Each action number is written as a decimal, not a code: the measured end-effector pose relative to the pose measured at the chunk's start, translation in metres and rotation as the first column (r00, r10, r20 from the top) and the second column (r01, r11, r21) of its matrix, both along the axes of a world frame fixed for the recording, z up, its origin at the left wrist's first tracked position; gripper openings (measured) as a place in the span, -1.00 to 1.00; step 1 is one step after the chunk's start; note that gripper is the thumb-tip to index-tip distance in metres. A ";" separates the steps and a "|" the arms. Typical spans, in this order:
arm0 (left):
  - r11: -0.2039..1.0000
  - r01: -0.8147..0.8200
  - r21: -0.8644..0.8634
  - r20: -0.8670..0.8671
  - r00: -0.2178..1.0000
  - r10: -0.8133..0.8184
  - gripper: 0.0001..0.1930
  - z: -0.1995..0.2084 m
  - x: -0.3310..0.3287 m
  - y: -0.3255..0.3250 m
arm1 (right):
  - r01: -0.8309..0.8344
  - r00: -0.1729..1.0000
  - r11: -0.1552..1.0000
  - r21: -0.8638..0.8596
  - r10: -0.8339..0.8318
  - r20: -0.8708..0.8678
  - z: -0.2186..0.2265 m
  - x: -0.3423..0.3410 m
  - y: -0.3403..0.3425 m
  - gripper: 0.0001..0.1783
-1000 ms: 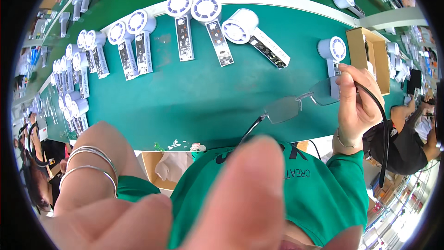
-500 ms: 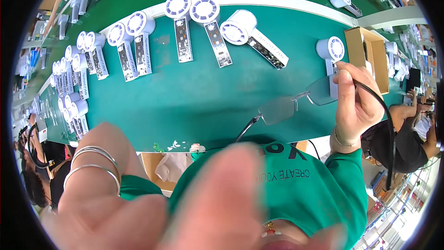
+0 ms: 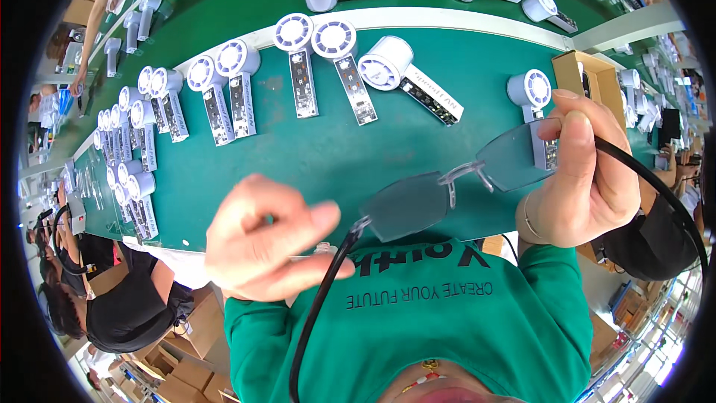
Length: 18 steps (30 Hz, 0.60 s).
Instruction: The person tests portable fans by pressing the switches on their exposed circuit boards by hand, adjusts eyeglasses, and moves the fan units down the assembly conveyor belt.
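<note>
Rimless glasses [image 3: 410, 205] with grey-tinted lenses and black temples are spread open in front of my green sweatshirt. My right hand [image 3: 585, 172] pinches them at the hinge where the right lens meets its temple. Beside the other temple, my left hand [image 3: 261, 239] is raised, slightly blurred, its thumb and fingers apart with nothing in them. Behind the right lens, a white handheld fan [image 3: 529, 89] is partly covered by the glasses and my fingers.
Several white handheld fans with bared circuit boards lie on the green table [image 3: 298, 160], including one tilted fan [image 3: 388, 63]. More fans cluster at the left. An open cardboard box [image 3: 585, 78] stands at the right. Other people sit at both sides.
My left hand has come down from close before the camera to beside the glasses' left temple. The glasses, in my right hand, have come nearer and appear larger.
</note>
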<state>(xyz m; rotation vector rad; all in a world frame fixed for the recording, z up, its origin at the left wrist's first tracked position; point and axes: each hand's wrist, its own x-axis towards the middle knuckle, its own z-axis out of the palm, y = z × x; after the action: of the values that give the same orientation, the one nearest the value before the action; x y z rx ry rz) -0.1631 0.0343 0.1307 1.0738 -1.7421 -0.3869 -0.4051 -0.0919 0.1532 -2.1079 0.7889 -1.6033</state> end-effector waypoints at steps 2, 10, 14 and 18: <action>0.992 0.125 -0.019 -0.045 0.991 -0.126 -0.54 0.010 0.002 0.004 | 0.026 1.000 0.994 0.105 -0.025 -0.012 0.008 0.009 0.015 -0.81; 0.989 -0.034 -0.143 -0.287 0.958 -0.009 -0.76 0.006 0.011 0.003 | -0.162 0.978 0.987 -0.014 0.159 -0.134 0.013 -0.006 0.013 -0.85; 0.969 0.127 -0.211 -0.076 0.986 -0.146 -0.64 0.023 0.022 0.012 | -0.221 0.975 0.975 0.019 0.220 0.041 0.007 0.002 0.014 -0.78; 0.950 0.160 -0.267 -0.181 0.960 -0.213 -0.69 0.024 0.016 0.004 | -0.227 0.972 0.967 -0.119 0.233 0.041 0.001 -0.005 0.013 -0.66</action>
<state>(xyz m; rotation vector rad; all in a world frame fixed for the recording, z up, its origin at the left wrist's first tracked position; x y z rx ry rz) -0.1473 0.0382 0.1545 0.6649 -1.6580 -0.3711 -0.4098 -0.0787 0.1540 -2.1332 0.4248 -1.6043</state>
